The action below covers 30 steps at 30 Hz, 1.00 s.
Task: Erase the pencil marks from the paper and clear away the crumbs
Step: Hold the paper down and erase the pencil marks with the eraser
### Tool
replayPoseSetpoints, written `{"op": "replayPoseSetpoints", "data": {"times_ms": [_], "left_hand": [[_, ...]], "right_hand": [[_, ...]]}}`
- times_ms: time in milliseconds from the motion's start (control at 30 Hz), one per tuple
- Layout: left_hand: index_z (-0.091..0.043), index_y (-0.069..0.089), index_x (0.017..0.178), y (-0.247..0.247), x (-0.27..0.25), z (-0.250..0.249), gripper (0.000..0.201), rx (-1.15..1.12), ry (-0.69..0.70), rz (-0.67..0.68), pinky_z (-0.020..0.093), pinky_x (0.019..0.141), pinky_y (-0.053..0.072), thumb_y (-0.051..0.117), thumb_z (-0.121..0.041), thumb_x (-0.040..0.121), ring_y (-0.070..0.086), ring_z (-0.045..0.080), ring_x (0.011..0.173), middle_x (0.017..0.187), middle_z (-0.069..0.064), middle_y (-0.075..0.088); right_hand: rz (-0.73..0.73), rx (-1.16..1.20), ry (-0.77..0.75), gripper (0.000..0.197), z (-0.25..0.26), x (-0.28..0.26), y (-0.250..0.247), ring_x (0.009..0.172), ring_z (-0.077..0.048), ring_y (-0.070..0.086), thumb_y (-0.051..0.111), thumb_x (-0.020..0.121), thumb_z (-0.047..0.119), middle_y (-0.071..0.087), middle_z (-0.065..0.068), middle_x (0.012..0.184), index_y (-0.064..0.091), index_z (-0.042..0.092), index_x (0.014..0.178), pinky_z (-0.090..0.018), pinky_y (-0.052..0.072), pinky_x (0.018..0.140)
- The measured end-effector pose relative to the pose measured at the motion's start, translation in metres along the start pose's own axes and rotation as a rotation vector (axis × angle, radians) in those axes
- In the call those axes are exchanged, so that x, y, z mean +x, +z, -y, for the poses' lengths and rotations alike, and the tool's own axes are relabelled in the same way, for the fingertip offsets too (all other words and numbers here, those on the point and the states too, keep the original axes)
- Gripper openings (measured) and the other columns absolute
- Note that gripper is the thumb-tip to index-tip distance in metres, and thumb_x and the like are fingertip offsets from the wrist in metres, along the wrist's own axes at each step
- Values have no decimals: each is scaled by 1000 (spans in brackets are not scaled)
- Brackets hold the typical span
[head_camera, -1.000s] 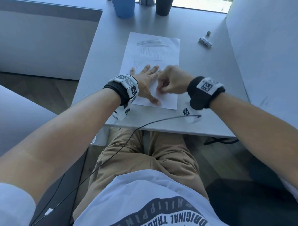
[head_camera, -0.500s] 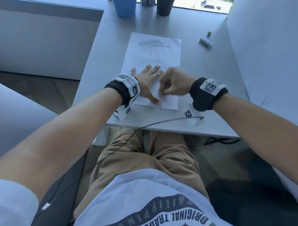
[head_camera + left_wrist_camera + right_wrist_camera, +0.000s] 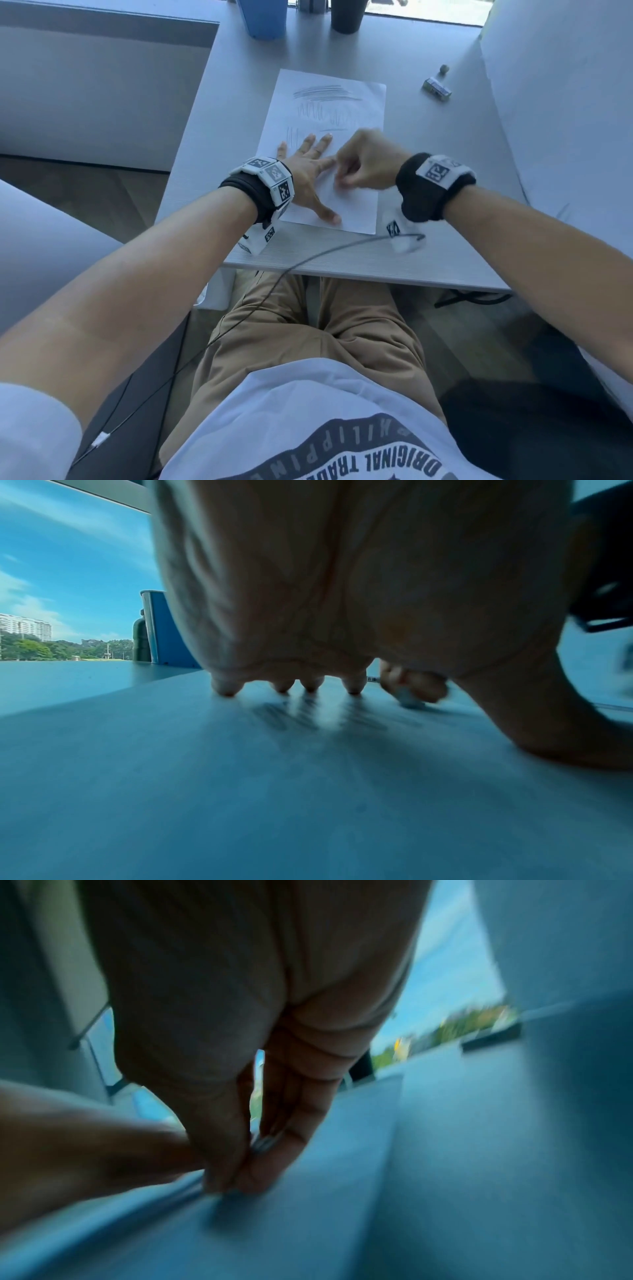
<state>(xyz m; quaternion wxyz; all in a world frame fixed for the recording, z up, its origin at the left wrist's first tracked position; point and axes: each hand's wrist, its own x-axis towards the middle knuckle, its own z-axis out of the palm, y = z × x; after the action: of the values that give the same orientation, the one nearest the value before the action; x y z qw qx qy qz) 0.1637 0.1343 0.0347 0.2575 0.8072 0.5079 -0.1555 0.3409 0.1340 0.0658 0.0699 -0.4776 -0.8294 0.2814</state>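
Observation:
A white sheet of paper (image 3: pixel 356 209) lies on the grey table (image 3: pixel 428 171), with grey pencil marks (image 3: pixel 322 94) across its far half. My left hand (image 3: pixel 308 164) lies flat on the near part of the sheet, fingers spread and thumb out. In the left wrist view its fingertips (image 3: pixel 226 691) press on the paper. My right hand (image 3: pixel 363 164) sits just right of it, fingers curled, pinching a small white eraser (image 3: pixel 409 699) whose tip touches the paper. The right wrist view is blurred; the pinched fingers (image 3: pixel 246 1175) meet the sheet.
A blue cup (image 3: pixel 263 17) and a dark cup (image 3: pixel 346 15) stand at the table's far edge. A small wrapped block (image 3: pixel 436 89) and a tiny grey bit (image 3: pixel 444 68) lie at the far right. A white partition (image 3: pixel 565 102) borders the right side. A cable (image 3: pixel 308 257) crosses the near edge.
My right hand has shifted a little over the paper, ending slightly farther from me, still pinching the eraser. The left hand stays flat on the sheet.

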Motion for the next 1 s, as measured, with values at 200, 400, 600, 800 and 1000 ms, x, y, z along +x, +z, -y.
{"op": "replayPoseSetpoints", "data": {"times_ms": [200,400,600,800,1000], "left_hand": [[-43,-5,153,1,1,1,139,5,5,-15,61,113,-16,71,-86,45,-31,18,145,158,-6,-32],[-44,0,153,1,0,0,135,3,6,-20,61,113,-16,71,-85,46,-30,18,145,158,-7,-32],[-41,-9,153,1,-1,0,141,6,-4,-28,60,113,-18,70,-86,46,-30,17,145,158,-8,-32],[-45,-10,152,1,-1,1,139,0,8,-33,61,113,-16,69,-87,45,-30,18,145,158,-7,-31],[-41,-11,153,-1,-3,0,140,12,17,-21,60,114,-16,70,-85,49,-30,17,145,159,-7,-31]], "right_hand": [[46,15,-27,3,10,-3,8,54,-2,61,70,69,3,68,-5,61,72,4,67,-20,51,54],[41,-4,-27,8,13,-1,11,61,-14,66,69,68,4,68,-1,62,69,10,62,-26,56,56],[-46,7,30,7,10,4,8,61,-21,65,65,68,8,69,-8,62,69,7,62,-35,57,62],[-146,30,105,5,7,8,3,61,-15,64,69,69,9,68,-4,63,72,7,66,-34,58,61],[-154,9,144,7,0,3,-1,59,-14,60,72,69,12,69,-8,65,71,6,67,-27,52,55]]}}
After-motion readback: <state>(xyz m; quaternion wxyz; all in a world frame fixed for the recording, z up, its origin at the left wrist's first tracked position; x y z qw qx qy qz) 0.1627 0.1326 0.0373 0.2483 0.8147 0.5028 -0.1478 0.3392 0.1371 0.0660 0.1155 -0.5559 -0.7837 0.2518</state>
